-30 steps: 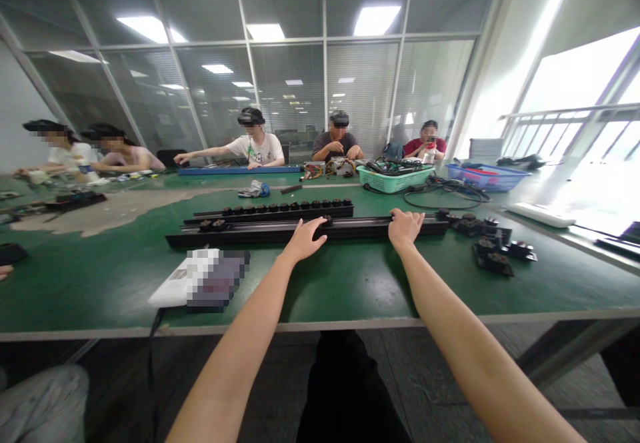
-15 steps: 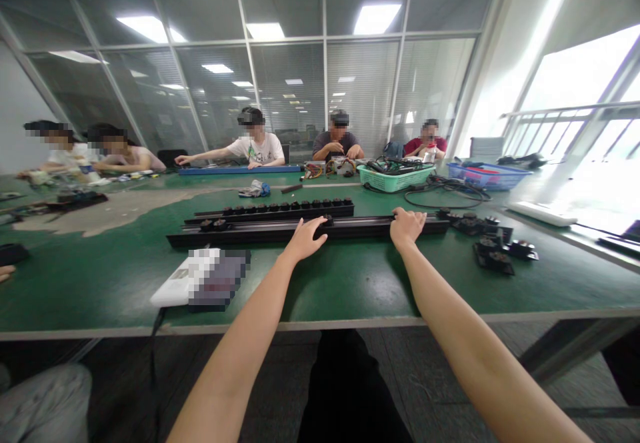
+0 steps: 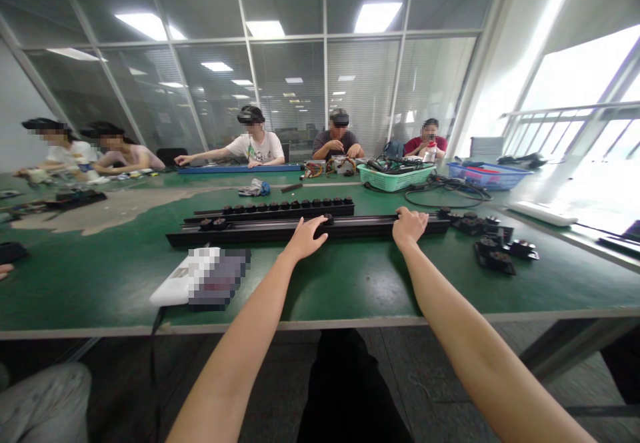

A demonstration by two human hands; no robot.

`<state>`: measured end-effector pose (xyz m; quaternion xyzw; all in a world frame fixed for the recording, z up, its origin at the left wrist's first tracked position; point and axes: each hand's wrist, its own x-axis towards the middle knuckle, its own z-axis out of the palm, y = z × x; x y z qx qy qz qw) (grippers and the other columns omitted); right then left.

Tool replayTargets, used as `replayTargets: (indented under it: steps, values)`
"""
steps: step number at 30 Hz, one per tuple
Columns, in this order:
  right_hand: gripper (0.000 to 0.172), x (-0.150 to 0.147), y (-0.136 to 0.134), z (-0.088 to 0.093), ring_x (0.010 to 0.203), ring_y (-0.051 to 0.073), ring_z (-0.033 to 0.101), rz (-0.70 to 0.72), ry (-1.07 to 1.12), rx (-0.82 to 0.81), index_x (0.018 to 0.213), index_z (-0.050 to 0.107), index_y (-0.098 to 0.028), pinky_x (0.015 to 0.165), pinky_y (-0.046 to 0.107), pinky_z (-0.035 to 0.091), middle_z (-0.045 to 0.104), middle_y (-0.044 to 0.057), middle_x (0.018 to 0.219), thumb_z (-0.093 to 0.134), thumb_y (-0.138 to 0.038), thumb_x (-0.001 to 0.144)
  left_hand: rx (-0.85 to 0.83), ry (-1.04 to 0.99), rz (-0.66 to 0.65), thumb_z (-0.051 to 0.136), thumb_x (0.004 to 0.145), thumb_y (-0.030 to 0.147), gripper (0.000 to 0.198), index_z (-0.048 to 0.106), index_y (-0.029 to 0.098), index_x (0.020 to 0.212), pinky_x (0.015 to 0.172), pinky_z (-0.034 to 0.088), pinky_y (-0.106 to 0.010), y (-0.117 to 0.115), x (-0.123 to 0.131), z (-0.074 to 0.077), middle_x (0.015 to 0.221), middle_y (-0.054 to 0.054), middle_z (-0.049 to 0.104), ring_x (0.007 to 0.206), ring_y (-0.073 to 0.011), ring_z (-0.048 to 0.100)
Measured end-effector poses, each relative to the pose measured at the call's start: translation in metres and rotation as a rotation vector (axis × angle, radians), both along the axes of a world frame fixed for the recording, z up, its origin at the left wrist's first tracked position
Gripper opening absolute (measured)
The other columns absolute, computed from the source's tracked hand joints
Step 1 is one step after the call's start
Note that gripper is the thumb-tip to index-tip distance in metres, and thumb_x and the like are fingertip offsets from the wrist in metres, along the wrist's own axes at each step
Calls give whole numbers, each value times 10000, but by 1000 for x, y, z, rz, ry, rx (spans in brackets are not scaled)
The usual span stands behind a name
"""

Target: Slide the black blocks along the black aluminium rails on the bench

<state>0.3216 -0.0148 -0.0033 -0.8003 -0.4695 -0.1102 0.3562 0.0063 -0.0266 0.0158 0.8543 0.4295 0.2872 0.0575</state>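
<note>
A long black rail (image 3: 360,230) lies crosswise on the green table, with a lengthwise channel along its top. My left hand (image 3: 306,238) rests on its middle, fingers stretched and thumb apart, the fingertips touching a small black socket-like module (image 3: 328,219) in the channel. Farther right, my right hand (image 3: 410,227) has its fingers bent over the rail's top; whether a small part is under them is hidden. Two more modules (image 3: 213,223) sit near the rail's left end. Behind it lies a second rail (image 3: 290,208) carrying a row of similar modules.
Loose black modules (image 3: 494,256) lie right of the rail. A white device and a dark blurred item (image 3: 220,282) are at front left. Beyond are a crumpled cloth (image 3: 255,188), a green basket (image 3: 395,178), a blue basket (image 3: 489,175) and cables. Several people sit across the table.
My right hand has shifted slightly to the right along the rail. My left hand and the rail stay put.
</note>
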Motion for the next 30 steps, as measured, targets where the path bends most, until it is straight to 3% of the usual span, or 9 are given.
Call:
replayTargets:
  steps: [10, 16, 22, 30]
  values:
    - [461, 3, 0, 0, 1164, 313, 513, 25, -33, -10, 1192, 762, -173, 1128, 490, 269, 706, 177, 1089, 447, -98, 864, 2, 2, -2, 592, 968, 289, 481, 557, 225, 1443, 1310, 125, -628, 0, -1, -1, 1589, -124, 543, 1496, -264, 491]
    - [491, -2, -2, 2, 1234, 325, 516, -25, -76, -74, 1322, 682, -127, 1141, 500, 276, 678, 219, 1194, 430, -97, 902, 3, 10, 4, 596, 968, 291, 473, 567, 210, 1433, 1313, 125, -621, 1, -1, -1, 1585, -133, 545, 1493, -265, 495]
    - [437, -8, -2, 5, 1280, 343, 521, -29, -81, -122, 1252, 713, -105, 1192, 547, 224, 648, 246, 1227, 421, -140, 929, 2, 11, 7, 590, 969, 302, 463, 576, 217, 1424, 1316, 122, -616, 0, -1, 0, 1577, -126, 556, 1487, -261, 502]
    - [480, -7, -2, 2, 1288, 329, 537, -22, -32, -99, 1314, 678, -110, 1204, 553, 227, 633, 231, 1244, 399, -113, 924, 16, 11, 8, 583, 964, 311, 461, 585, 223, 1417, 1315, 123, -615, -1, -1, -1, 1571, -127, 563, 1484, -261, 506]
